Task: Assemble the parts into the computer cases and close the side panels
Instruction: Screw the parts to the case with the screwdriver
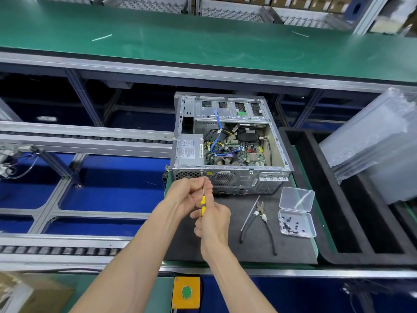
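There is a single view, from a wide-angle camera worn on the person's head. It looks forward and steeply down over both forearms, which come in from about 6 o'clock. It sits close to the work: the open computer case [230, 141] fills the centre, seen from above and from its rear-panel side, so its inside lies open to the lens. The green conveyor belt [203, 39] runs across at 12 o'clock, farther off. Straight rails bow toward the frame edges. No second view shares the scene.
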